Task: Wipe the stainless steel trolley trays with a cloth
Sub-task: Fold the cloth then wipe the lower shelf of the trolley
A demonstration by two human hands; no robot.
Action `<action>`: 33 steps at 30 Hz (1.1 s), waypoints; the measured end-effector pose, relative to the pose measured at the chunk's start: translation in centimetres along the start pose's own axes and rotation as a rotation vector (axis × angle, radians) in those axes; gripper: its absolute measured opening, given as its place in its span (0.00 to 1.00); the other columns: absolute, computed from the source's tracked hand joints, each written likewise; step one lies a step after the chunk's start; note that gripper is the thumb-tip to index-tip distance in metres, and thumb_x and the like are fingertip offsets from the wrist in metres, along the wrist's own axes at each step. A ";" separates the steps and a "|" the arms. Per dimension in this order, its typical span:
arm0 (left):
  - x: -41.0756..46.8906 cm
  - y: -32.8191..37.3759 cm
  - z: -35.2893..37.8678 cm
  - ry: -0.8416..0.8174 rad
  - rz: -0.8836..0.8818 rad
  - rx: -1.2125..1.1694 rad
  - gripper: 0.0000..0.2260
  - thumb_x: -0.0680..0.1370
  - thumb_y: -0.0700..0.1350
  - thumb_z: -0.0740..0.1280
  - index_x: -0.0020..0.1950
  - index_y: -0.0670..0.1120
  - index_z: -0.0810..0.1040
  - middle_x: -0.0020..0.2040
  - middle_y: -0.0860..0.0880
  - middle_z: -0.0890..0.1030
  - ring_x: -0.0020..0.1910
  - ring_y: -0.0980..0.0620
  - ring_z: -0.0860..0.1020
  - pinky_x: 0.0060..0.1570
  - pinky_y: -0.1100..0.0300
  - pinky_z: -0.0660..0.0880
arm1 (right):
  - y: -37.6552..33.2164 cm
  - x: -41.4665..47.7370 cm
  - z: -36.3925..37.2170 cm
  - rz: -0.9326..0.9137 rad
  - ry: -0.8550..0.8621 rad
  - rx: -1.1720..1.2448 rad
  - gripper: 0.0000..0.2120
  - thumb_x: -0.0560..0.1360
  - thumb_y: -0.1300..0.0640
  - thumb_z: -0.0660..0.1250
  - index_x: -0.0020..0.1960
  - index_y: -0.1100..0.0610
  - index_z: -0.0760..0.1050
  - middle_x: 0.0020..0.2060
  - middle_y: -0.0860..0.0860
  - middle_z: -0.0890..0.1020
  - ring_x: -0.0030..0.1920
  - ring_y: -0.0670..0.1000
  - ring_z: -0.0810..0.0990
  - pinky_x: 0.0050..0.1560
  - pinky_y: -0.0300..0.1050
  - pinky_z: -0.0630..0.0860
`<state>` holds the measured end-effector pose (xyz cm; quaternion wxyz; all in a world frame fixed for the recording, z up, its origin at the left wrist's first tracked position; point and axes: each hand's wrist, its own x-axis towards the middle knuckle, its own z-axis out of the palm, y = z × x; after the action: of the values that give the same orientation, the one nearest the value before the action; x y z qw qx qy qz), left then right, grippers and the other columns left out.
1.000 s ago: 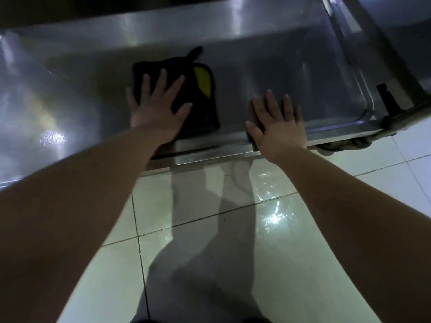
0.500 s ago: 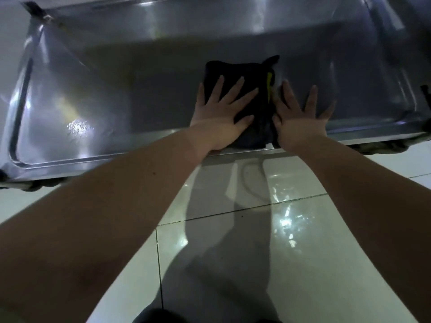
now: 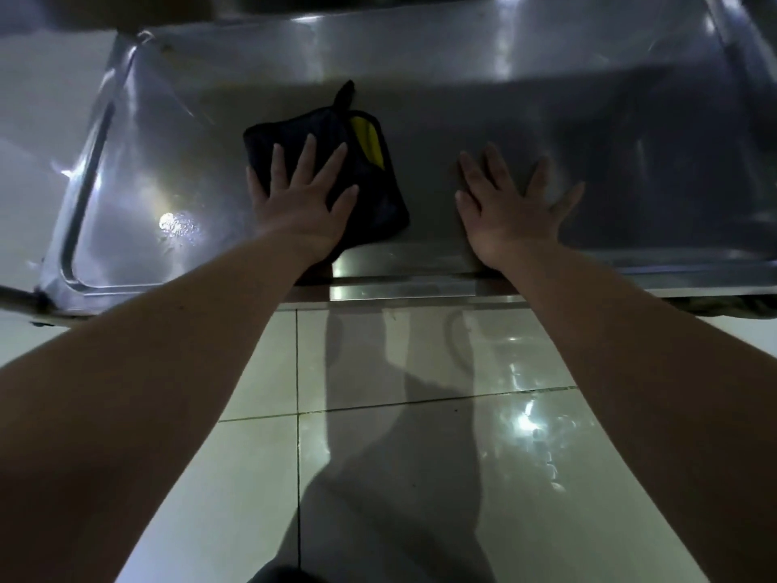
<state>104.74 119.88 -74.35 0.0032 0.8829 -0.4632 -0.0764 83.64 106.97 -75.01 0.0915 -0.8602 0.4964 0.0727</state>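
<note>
the stainless steel tray (image 3: 567, 103) sits low in front of the person, above a pale tiled floor (image 3: 235, 477). a dark cloth (image 3: 382, 204) lies folded on the tray's bottom, left of its middle and close to the near rim (image 3: 420, 284). a yellow patch (image 3: 369, 140) shows along the cloth's right edge, and a small dark loop (image 3: 345, 92) sticks out at its far side. the left hand (image 3: 302, 204) presses flat on the cloth with its grip apart: fingers straight and spread, pointing away from the person, nothing curled round the fabric. the right hand (image 3: 508, 212) rests flat on the bare steel, to the right of the cloth and not touching it. its grip is apart too, fingers fanned wide, with the heel of the palm at the near rim. both bare forearms reach in from below. a bright spot of reflected light (image 3: 176, 225) sits on the tray bottom left of the cloth, and another glints on the floor tiles. a shadow falls across the floor between the arms.
</note>
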 end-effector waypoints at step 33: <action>8.1 3.2 -0.7 0.013 0.099 -0.028 0.29 0.74 0.73 0.46 0.74 0.71 0.48 0.80 0.58 0.46 0.79 0.44 0.43 0.71 0.32 0.41 | -0.3 -0.4 1.1 0.016 0.132 0.001 0.25 0.80 0.38 0.38 0.76 0.35 0.39 0.78 0.39 0.43 0.77 0.65 0.38 0.64 0.80 0.37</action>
<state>106.72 111.40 -74.47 0.0225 0.8592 -0.5052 -0.0771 83.65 107.66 -75.98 0.0587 -0.8591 0.5081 0.0163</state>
